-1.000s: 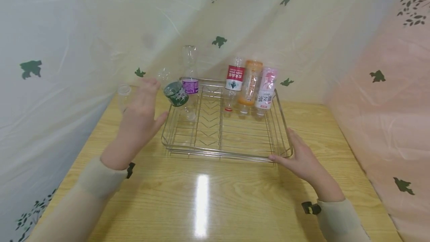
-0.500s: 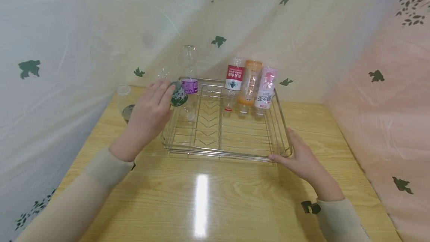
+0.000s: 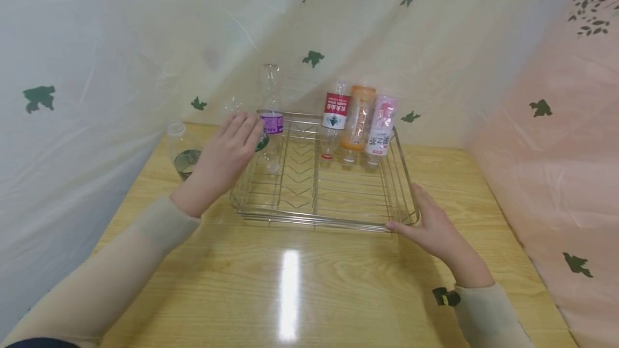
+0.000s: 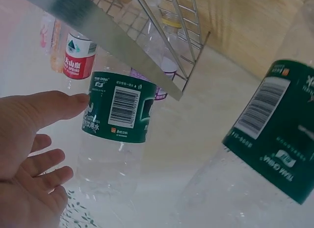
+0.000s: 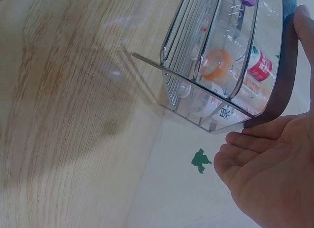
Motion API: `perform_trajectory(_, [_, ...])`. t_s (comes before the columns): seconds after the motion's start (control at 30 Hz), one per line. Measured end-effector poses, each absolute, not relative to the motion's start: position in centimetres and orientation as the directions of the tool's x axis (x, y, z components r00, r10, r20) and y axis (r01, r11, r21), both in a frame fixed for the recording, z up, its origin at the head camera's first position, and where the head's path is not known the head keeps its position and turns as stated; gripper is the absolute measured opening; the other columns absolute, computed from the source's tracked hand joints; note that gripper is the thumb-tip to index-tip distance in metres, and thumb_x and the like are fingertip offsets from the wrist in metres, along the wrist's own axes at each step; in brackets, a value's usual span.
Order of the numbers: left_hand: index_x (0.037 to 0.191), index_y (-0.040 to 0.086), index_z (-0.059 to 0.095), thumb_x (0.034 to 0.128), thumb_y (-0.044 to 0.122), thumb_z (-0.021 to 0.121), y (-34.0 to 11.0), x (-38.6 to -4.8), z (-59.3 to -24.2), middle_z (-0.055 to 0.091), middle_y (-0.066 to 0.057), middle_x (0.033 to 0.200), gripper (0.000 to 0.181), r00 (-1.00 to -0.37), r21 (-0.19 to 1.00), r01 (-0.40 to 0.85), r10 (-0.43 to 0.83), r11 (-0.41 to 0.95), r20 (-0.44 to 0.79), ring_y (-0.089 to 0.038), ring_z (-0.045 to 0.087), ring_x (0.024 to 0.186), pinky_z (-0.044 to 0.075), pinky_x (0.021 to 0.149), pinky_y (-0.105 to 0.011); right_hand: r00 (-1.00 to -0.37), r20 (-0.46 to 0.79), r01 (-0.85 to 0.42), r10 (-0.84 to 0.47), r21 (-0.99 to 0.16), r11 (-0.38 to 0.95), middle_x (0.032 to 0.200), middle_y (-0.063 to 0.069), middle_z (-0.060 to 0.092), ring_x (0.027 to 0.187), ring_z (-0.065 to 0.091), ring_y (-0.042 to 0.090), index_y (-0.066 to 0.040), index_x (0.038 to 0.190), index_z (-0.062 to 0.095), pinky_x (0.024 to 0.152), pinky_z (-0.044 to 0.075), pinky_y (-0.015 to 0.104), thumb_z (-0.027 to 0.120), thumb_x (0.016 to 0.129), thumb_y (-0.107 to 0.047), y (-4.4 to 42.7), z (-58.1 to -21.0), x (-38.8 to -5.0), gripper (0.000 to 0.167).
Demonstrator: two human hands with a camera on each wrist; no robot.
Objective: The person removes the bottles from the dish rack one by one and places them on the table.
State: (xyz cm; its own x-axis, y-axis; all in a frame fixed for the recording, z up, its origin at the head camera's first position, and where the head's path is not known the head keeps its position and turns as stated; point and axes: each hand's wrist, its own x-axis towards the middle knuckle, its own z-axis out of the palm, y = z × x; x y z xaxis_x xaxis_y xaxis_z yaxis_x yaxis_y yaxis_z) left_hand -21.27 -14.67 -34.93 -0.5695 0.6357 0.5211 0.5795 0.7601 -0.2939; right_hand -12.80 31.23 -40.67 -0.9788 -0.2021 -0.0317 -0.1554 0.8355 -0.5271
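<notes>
At the wire dish rack's left side, my left hand reaches over a clear plastic bottle with a green label. From the head view it mostly hides that bottle. In the left wrist view, the thumb tip lies at the label's edge, and the other fingers hang loosely apart from the bottle. My right hand rests at the front right corner of the rack, its thumb on the front rim and its fingers along the right side. Beside the left forearm stands another bottle with a green label.
A purple-labelled bottle leans upside down in the rack's back left. At the back right lean a red-and-white-labelled bottle, an orange bottle and a pink-and-white bottle. A patterned cloth hangs behind the wooden table.
My left hand has moved right, from beside the standing bottle to over the green-labelled bottle at the rack, uncovering the standing one. My right hand keeps its place.
</notes>
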Motion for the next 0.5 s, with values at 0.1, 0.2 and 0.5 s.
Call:
perform_trajectory(0.1, [0.143, -0.012, 0.046, 0.0801, -0.016, 0.075, -14.4, -21.5, -34.9, 0.046, -0.03, 0.147, 0.07, -0.585, -0.351, 0.56, 0.658, 0.75, 0.474, -0.046, 0.041, 0.137, 0.021, 0.12, -0.05, -0.979, -0.033, -0.155, -0.201, -0.522, 0.839, 0.165, 0.028, 0.007, 0.147, 0.012, 0.051, -0.003, 0.162, 0.001, 0.114, 0.018, 0.071, 0.074, 0.084, -0.064, 31.1, -40.6, -12.8, 0.123])
perform_trajectory(0.2, [0.144, -0.011, 0.046, 0.0829, -0.013, 0.075, -14.0, -21.7, -35.0, 0.045, -0.029, 0.148, 0.068, -0.594, -0.394, 0.544, 0.672, 0.741, 0.443, -0.044, 0.041, 0.138, 0.024, 0.119, -0.05, -0.979, -0.035, -0.153, -0.2, -0.519, 0.841, 0.165, 0.028, 0.007, 0.147, 0.013, 0.052, -0.002, 0.162, 0.001, 0.113, 0.019, 0.071, 0.074, 0.084, -0.064, 31.1, -40.6, -12.8, 0.123])
perform_trajectory(0.5, [0.144, -0.01, 0.048, 0.082, -0.008, 0.078, -13.3, -22.5, -34.9, 0.047, -0.027, 0.147, 0.069, -0.584, -0.495, 0.523, 0.715, 0.694, 0.385, -0.044, 0.042, 0.137, 0.022, 0.121, -0.05, -0.98, -0.032, -0.152, -0.197, -0.525, 0.838, 0.165, 0.027, 0.006, 0.148, 0.011, 0.05, -0.003, 0.162, 0.0, 0.115, 0.017, 0.069, 0.075, 0.084, -0.064, 31.3, -40.7, -12.8, 0.124])
